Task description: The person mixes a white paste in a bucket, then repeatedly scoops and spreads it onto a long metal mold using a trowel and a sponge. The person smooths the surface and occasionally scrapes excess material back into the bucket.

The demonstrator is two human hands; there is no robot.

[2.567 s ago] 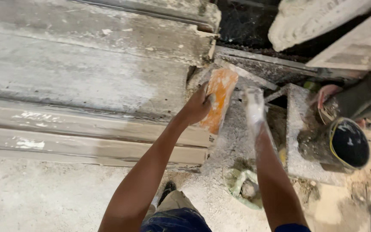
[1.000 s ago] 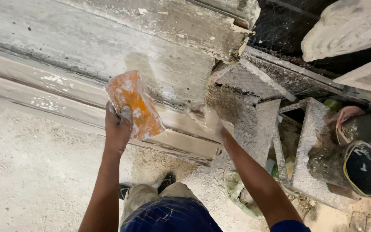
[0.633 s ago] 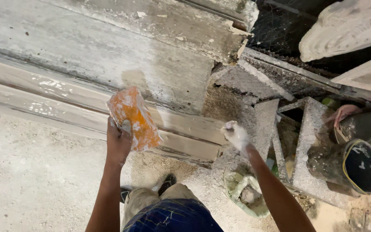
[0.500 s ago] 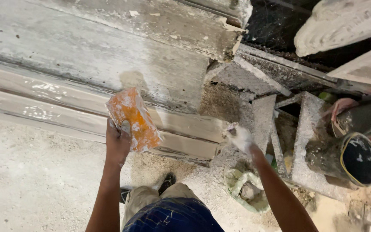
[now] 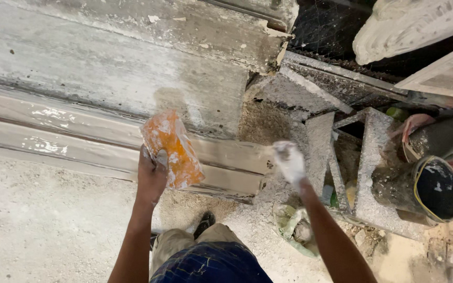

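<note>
One orange plaster-smeared float (image 5: 171,149) is held upright in the left hand (image 5: 151,175), whose grip is closed around its lower edge; it is raised just in front of the wet grey moulding (image 5: 79,139) along the wall. The right hand (image 5: 289,160) is coated in white plaster and blurred, so the state of its grip cannot be told; nothing is seen held in it. Beside it stand two rough plaster-crusted blocks (image 5: 373,167). One dark round bucket (image 5: 436,188) is seen at the right, well apart from both hands
</note>
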